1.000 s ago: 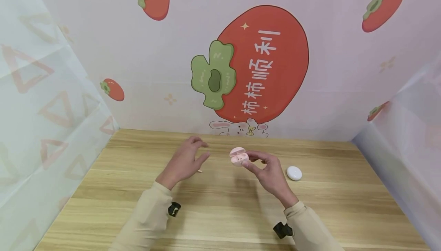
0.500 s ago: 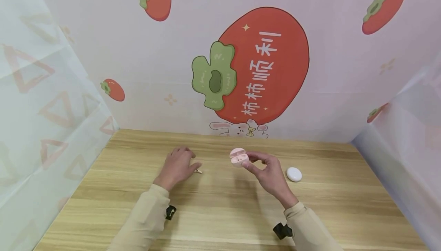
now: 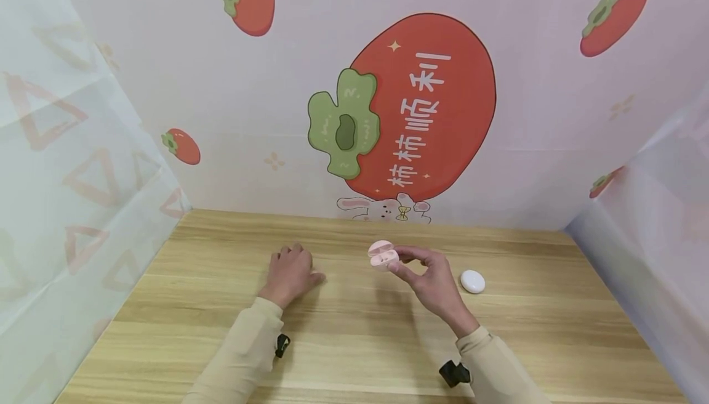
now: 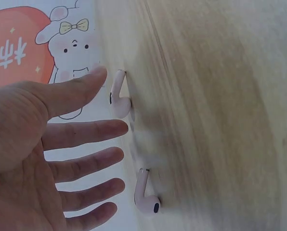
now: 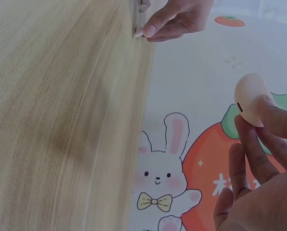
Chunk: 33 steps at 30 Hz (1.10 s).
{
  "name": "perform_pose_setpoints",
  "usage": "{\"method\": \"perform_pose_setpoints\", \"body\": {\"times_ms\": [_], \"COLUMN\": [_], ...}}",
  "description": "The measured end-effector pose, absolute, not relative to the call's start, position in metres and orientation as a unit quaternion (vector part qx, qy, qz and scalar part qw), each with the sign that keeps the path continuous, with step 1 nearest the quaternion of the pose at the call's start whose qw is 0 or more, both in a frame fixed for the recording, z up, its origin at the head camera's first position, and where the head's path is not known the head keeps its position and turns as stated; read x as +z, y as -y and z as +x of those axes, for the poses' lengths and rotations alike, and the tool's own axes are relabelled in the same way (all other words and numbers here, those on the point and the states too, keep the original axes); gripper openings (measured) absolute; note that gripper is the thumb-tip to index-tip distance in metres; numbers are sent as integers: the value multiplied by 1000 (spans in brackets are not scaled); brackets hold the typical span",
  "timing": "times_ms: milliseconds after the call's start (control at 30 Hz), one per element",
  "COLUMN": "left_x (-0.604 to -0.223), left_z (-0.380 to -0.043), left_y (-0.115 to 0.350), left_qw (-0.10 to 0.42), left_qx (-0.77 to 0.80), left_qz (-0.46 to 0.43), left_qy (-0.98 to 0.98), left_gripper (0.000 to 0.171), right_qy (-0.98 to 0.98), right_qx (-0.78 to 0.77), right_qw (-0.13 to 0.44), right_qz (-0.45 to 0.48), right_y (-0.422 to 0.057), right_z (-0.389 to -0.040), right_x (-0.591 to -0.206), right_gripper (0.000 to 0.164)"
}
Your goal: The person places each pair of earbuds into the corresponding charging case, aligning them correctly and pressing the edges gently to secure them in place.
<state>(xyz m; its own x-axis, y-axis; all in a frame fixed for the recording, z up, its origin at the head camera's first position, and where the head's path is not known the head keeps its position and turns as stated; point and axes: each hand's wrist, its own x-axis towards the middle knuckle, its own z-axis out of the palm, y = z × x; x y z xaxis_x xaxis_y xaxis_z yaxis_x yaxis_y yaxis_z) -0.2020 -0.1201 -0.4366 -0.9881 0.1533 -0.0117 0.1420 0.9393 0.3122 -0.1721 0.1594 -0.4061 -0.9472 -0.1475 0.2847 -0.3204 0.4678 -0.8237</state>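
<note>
From where I stand, what has changed is the left hand (image 3: 289, 273): a second ago it hung higher, reaching forward, and now it is down low over the wooden worktop (image 3: 349, 348). A small pale bit that peeped out past its thumb half a second ago is now hidden from the head view.

The left wrist view shows why: two pink earbuds lie there on the worktop, apart from each other. The nearer earbud (image 4: 121, 105) is just beyond the gap between thumb and forefinger; the other earbud (image 4: 146, 201) lies past the little finger. That grip is spread, fingers nearly straight, with nothing held; whether a fingertip grazes the nearer earbud I can't tell.

The right hand (image 3: 434, 281) has hardly moved. Its grip pinches the pink case (image 3: 382, 262) between thumb and fingers, off the worktop, lid up and hollows facing the person. They look unfilled, though they are too small to be sure.

So, I'd judge, the work has come round to the earbuds, with the case kept ready. A white rounded case (image 3: 472, 281) sits to the right of the right hand, untouched.
</note>
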Motion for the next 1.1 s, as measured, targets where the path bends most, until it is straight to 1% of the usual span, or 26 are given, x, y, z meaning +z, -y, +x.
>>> {"method": "perform_pose_setpoints", "body": {"times_ms": [333,667,833,1100], "left_x": [-438,-439,-434,-417], "left_z": [-202,-205,-205,-202], "left_y": [116,116,116,114], "left_qw": [5,4,-22,-70], "left_qx": [150,185,210,228], "left_qz": [70,73,95,150], "left_qy": [-986,-980,-973,-959], "left_gripper": [40,25,18,15], "right_qy": [850,847,847,847], "right_qx": [499,502,502,503], "right_qw": [87,89,90,82], "right_qz": [144,148,149,151], "right_y": [-160,-161,-161,-159], "right_z": [-172,-172,-171,-171], "right_x": [-407,-408,-408,-408], "right_gripper": [30,30,29,29]}}
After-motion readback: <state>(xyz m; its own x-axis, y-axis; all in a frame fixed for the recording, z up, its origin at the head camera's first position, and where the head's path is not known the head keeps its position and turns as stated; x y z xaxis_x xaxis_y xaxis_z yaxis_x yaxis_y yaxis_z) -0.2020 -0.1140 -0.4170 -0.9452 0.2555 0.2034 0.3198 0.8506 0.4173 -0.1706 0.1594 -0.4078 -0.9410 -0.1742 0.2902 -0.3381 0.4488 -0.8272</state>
